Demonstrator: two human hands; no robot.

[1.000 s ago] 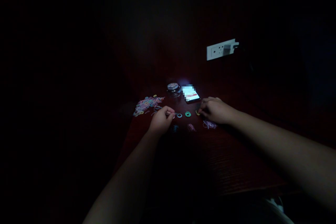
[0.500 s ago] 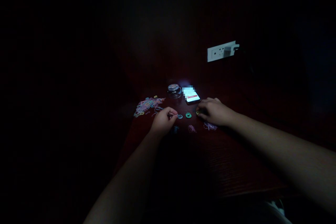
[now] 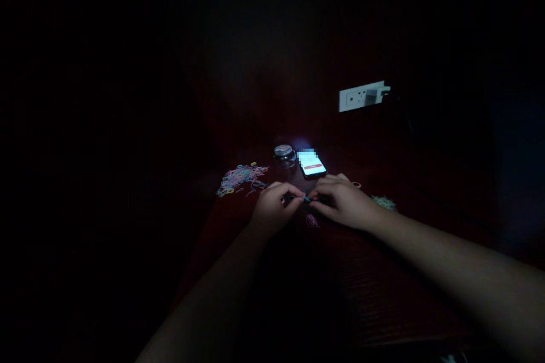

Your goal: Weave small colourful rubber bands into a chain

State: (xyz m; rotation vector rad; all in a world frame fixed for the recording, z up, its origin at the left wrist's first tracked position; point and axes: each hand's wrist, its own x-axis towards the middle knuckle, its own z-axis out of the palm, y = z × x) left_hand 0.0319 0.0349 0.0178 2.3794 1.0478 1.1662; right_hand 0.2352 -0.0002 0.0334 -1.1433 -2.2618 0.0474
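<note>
My left hand [image 3: 276, 205] and my right hand [image 3: 344, 199] meet at the middle of the dark red table. Between their fingertips is a small blue-green band [image 3: 306, 199], pinched from both sides. Just below the fingers lies a little bunch of pink bands [image 3: 312, 220]. A large pile of mixed coloured bands [image 3: 240, 177] is to the left of my left hand. Pale green bands [image 3: 384, 203] lie beyond my right wrist, and part of an orange-pink ring [image 3: 356, 185] shows behind my right hand.
A lit phone [image 3: 313, 164] lies just behind my hands, with a clear round lidded jar [image 3: 284, 154] on its left. A white wall socket [image 3: 361, 96] with a plug is at the back right. The surroundings are very dark.
My right hand has moved left to my left hand, and both now pinch the blue-green band. The view has tilted slightly upward, and pale green bands now show by my right wrist.
</note>
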